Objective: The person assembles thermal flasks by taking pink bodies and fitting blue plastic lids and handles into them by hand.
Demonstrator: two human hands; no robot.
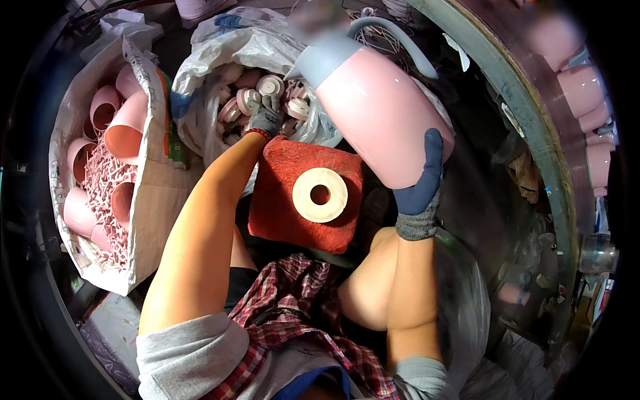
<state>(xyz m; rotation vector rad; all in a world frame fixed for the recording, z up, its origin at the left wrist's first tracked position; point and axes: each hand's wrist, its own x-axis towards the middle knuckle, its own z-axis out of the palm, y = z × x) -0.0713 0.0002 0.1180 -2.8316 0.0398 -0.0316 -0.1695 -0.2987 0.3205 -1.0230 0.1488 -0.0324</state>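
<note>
My right hand [422,190], in a dark blue and grey glove, is closed round the lower end of a pink jug [377,110] with a grey spout collar and a curved grey handle. The jug is tilted, its top toward the upper left. At the far left, my gloved left hand [265,119] reaches into a plastic bag [190,93] of pink and white round lids [270,85]. Its fingers look stretched out against the lids; their tips are partly hidden. Between my arms, a cream disc with a central hole [308,212] lies on a red cushion [273,223].
On the left stands a white woven sack [157,220] with pink cups [127,127] and many small pink pieces [107,183]. A curved metal rim [540,127] runs along the right. Beyond it, several pink jugs [580,90] stand in a row.
</note>
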